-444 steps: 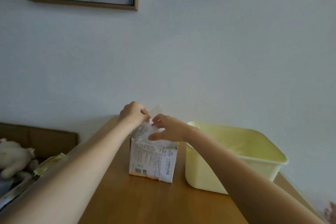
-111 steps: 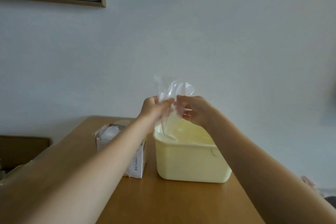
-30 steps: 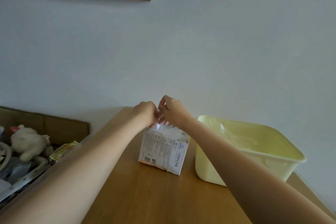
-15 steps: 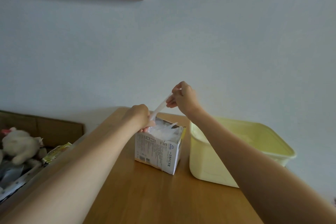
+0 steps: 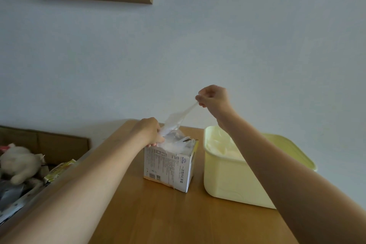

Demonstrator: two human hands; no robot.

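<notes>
While left hand [image 5: 147,130] seemingly grips box [image 5: 168,168] | right hand [image 5: 213,98] fingers [image 5: 199,98] pinch glove [image 5: 178,119], now higher

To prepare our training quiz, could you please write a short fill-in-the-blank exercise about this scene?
1. The right hand pinches a thin clear plastic glove, holding it ____ the white cardboard box.
2. The left hand grips that box at its ____ edge.
3. A pale ____ plastic tub stands beside the box on the wooden table.
Missing words: above; top; yellow.
</notes>
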